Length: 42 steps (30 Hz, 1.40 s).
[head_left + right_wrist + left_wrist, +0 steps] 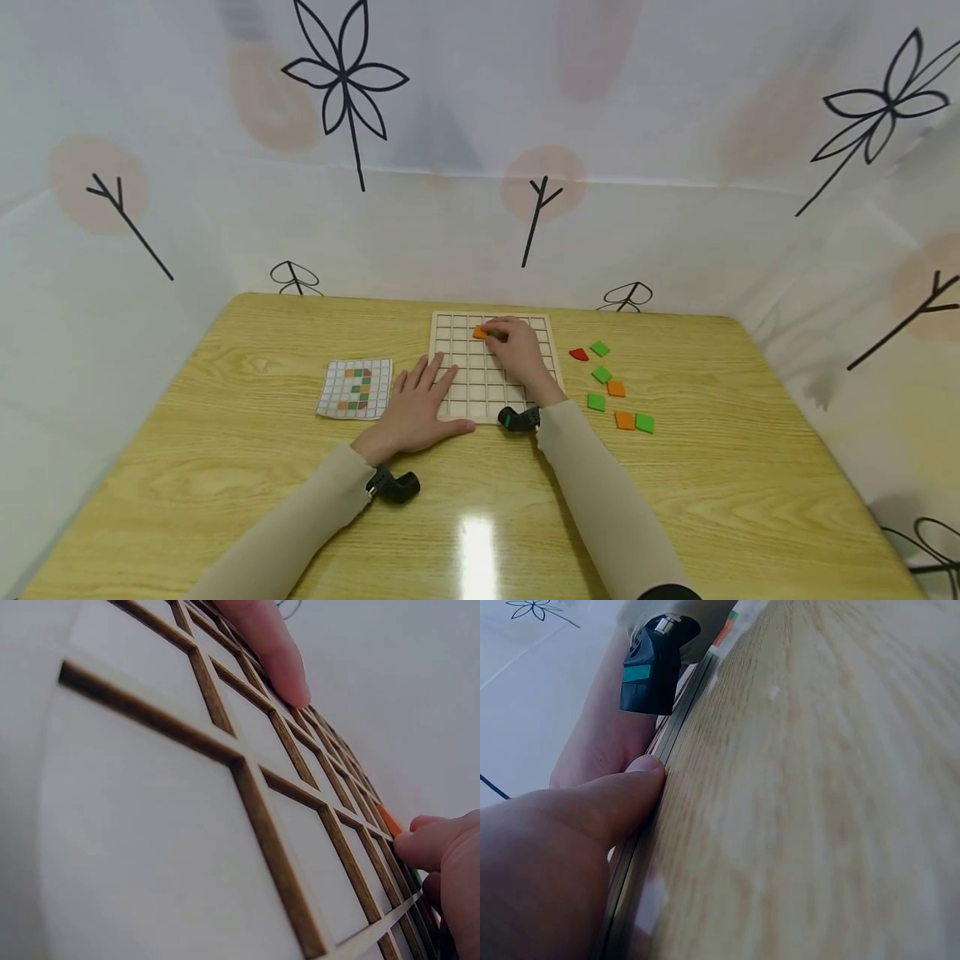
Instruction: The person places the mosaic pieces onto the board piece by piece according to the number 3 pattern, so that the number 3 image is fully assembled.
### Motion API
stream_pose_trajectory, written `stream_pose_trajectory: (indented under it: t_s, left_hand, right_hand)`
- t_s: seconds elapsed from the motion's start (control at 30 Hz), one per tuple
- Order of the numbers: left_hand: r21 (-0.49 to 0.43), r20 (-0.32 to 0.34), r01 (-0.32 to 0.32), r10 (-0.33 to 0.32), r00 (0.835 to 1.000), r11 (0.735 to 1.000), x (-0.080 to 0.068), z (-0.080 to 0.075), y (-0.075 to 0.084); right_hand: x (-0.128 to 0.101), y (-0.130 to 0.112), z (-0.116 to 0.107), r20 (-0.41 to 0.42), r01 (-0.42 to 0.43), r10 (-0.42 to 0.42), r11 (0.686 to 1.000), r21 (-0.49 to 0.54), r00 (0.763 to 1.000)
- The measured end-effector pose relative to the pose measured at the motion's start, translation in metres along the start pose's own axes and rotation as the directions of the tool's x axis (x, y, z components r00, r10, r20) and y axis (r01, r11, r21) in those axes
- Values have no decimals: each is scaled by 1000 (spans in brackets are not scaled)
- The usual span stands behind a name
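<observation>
A wooden grid board (pixel 491 367) (square cells) lies on the bench (pixel 225 467). The right hand (pixel 517 350) pinches an orange tile (pixel 480 332) in a far cell; the left hand (pixel 416 412) rests flat, relaxed, on the board's near-left corner.

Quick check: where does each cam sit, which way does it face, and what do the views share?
Head: worn on the head, looks forward and down at the wooden table; both sleeved arms, left hand, right hand show.
Left wrist: low at the table, looks along the grid board edge; left thumb shows.
Right wrist: skims the grid board; right fingertips on an orange tile.
Shared: all three show the board; head and right wrist share the tile.
</observation>
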<state>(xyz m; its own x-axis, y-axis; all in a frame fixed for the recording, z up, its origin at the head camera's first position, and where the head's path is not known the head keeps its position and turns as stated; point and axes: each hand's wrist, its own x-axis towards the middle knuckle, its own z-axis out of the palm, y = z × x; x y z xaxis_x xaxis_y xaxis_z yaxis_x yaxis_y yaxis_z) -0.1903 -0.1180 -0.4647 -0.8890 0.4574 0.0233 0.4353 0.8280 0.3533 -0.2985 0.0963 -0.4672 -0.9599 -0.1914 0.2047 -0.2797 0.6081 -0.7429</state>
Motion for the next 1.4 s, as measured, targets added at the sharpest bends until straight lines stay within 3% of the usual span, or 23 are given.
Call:
stream_pose_trajectory:
  t_s: [0.3, 0.63, 1.07, 1.4]
  left_hand:
    - [7, 0, 0, 0, 1000, 1000, 0, 0, 0]
    - [-13, -6, 5, -6, 1000, 1000, 0, -1, 1]
    - [-17, 9, 9, -9, 1000, 1000, 0, 0, 1]
    - [-14, 9, 13, -13, 1000, 1000, -1, -1, 2]
  right_hand:
    - [-3, -3, -2, -7, -8, 8, 999, 31, 1000]
    - [-3, -4, -3, 15, 63, -63, 998, -18, 998]
    - [-1, -5, 1, -26, 7, -7, 1000, -13, 1000]
    - [-1, -4, 2, -14, 39, -39, 999, -37, 999]
